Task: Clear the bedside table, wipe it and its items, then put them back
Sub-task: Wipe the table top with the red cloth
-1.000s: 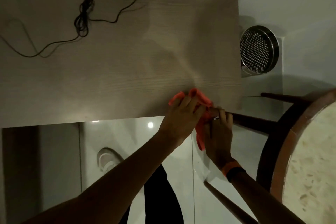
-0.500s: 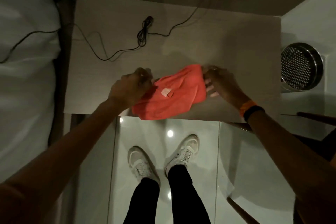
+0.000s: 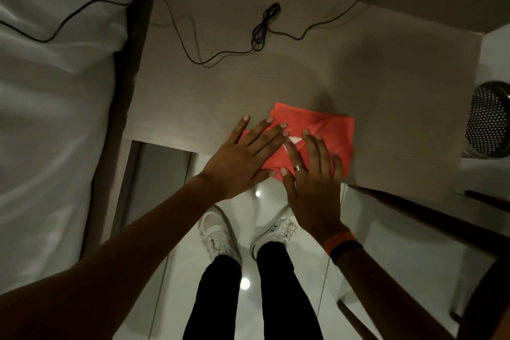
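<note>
From the head camera, the orange cloth [image 3: 325,135] now lies folded flat at the near edge of the counter [image 3: 276,85]; half a second ago it was stretched out in the air between both hands, each pinching one end. The left hand [image 3: 242,157] has let go of its end and presses down palm-flat on the left part of the cloth, fingers spread and straight, so its grip is apart. The right hand [image 3: 314,174] has done the same on the near right part, fingers extended and loose, nothing clamped. The thumbs nearly meet at the counter's front edge.

Counted: one cloth, with one small white tag showing between the hands; two hands; one ring on the right hand; two bands on the right wrist [image 3: 342,246], one orange and one black. One black cable [image 3: 262,27] runs across the back of the counter with one bundled coil in it, well apart from the cloth. One perforated metal bin [image 3: 488,124] stands to the right of the counter. Two white shoes [image 3: 220,234] stand on the glossy floor below. The bed [image 3: 55,91] lies to the left.
</note>
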A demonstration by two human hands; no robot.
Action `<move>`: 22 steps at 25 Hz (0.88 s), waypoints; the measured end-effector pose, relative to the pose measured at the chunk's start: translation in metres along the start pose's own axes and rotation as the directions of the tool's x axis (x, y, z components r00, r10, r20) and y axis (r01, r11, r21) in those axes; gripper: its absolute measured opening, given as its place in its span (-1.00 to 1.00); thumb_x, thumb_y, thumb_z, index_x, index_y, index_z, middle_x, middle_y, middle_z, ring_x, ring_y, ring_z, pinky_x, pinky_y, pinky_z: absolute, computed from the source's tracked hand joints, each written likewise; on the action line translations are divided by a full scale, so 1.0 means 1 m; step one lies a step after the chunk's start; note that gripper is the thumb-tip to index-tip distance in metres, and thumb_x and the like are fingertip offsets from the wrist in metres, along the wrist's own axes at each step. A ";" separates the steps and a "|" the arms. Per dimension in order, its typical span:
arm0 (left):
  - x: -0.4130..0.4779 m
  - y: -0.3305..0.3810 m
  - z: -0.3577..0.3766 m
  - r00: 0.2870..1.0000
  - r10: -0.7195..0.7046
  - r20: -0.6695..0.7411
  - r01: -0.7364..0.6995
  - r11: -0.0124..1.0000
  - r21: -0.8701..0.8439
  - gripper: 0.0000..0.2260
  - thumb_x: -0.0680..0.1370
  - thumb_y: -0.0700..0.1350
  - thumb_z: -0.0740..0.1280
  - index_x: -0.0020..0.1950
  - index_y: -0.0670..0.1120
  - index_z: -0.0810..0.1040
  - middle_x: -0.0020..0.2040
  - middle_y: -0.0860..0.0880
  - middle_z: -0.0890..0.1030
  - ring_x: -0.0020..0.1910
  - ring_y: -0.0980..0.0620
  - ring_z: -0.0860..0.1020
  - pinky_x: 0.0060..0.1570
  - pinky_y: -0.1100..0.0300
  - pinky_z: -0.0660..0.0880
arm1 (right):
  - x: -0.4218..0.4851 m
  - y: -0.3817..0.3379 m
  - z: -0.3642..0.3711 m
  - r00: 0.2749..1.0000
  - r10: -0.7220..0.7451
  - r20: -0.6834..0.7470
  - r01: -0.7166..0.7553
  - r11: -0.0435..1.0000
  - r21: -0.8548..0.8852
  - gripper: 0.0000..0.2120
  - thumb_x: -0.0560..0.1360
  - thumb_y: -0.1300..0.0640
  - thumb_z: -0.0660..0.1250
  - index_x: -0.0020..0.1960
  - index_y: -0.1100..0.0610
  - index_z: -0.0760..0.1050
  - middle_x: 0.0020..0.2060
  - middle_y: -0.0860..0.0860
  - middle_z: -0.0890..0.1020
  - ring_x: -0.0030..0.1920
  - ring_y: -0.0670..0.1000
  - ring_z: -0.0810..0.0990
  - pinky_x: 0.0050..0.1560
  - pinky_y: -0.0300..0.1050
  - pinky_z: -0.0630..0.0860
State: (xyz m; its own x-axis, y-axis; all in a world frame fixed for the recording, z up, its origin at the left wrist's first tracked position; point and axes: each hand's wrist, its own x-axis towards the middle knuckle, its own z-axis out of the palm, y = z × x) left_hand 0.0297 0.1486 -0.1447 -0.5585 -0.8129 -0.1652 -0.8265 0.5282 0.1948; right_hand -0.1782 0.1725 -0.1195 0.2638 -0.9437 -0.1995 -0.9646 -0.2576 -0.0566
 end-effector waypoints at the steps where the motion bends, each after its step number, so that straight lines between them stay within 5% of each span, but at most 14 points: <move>1: -0.001 0.000 0.001 1.000 0.023 -0.006 -0.023 1.000 0.005 -0.34 0.69 0.24 0.04 0.67 -0.10 0.05 0.68 -0.11 0.06 0.66 -0.13 -0.01 0.57 -0.27 0.02 | -0.005 -0.003 0.000 1.000 0.006 0.004 -0.006 1.000 -0.017 -0.49 0.69 -0.15 0.01 0.61 -0.09 0.13 0.63 0.05 0.15 0.63 0.13 0.11 0.53 0.24 0.13; 5: -0.002 0.006 -0.003 0.997 -0.031 -0.066 0.027 0.998 -0.056 -0.36 0.70 0.22 0.08 0.66 -0.13 0.10 0.67 -0.12 0.10 0.66 -0.14 0.01 0.56 -0.23 0.08 | 0.003 -0.008 -0.014 1.000 0.024 0.019 -0.024 0.999 -0.026 -0.50 0.68 -0.13 0.05 0.59 -0.06 0.20 0.59 0.09 0.25 0.57 0.19 0.24 0.51 0.29 0.16; 8: -0.025 0.005 -0.029 0.953 -0.271 -0.133 0.249 0.955 -0.164 -0.35 0.70 0.24 -0.05 0.66 -0.13 0.06 0.67 -0.12 0.06 0.66 -0.11 -0.05 0.60 -0.17 0.01 | 0.018 -0.035 -0.041 0.998 -0.060 0.011 0.060 0.998 0.023 -0.48 0.68 -0.15 -0.02 0.61 -0.07 0.12 0.62 0.09 0.16 0.59 0.20 0.19 0.54 0.35 0.13; 10: -0.051 -0.005 -0.054 0.864 -0.462 -0.201 0.426 0.883 -0.198 -0.36 0.69 0.24 -0.10 0.67 -0.12 0.01 0.68 -0.14 0.02 0.66 -0.11 -0.09 0.61 -0.18 -0.04 | 0.038 -0.070 -0.065 0.985 -0.171 -0.039 0.174 0.979 0.106 -0.49 0.67 -0.15 -0.01 0.60 -0.05 0.15 0.63 0.10 0.13 0.61 0.19 0.14 0.56 0.34 0.13; 15: -0.134 -0.059 -0.137 0.519 -0.764 -0.384 0.724 0.631 -0.279 -0.40 0.72 0.13 0.05 0.66 -0.17 0.04 0.67 -0.18 0.01 0.66 -0.15 -0.06 0.62 -0.16 -0.09 | 0.092 -0.200 -0.133 0.851 -0.403 -0.335 0.486 0.847 0.216 -0.54 0.67 -0.06 0.15 0.55 0.00 0.31 0.60 0.12 0.21 0.59 0.13 0.19 0.52 0.23 0.21; 19: -0.210 -0.092 -0.189 0.154 -0.809 -0.567 0.795 0.442 -0.416 -0.42 0.69 0.02 0.20 0.62 -0.23 0.17 0.63 -0.25 0.15 0.64 -0.23 0.06 0.60 -0.21 0.01 | 0.109 -0.311 -0.187 0.709 -0.578 -0.405 0.694 0.673 0.254 -0.53 0.68 -0.10 0.10 0.56 -0.02 0.26 0.61 0.07 0.19 0.59 0.09 0.19 0.56 0.06 0.21; 22: -0.258 -0.119 -0.202 -0.117 -0.841 -0.529 0.763 0.264 -0.589 -0.41 0.69 0.03 0.20 0.64 -0.20 0.13 0.65 -0.23 0.09 0.65 -0.21 -0.01 0.61 -0.16 -0.01 | 0.124 -0.383 -0.205 0.633 -0.664 -0.398 0.774 0.526 0.352 -0.53 0.67 -0.06 0.14 0.56 0.02 0.27 0.59 0.06 0.23 0.55 0.07 0.24 0.50 -0.01 0.25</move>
State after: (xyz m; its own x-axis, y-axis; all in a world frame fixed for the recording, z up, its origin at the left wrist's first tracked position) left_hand 0.2867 0.2461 0.0705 0.7979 -0.4784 0.3667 -0.6028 -0.6256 0.4952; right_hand 0.2240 0.1114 0.0783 0.8068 -0.5084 0.3009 -0.3024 -0.7930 -0.5289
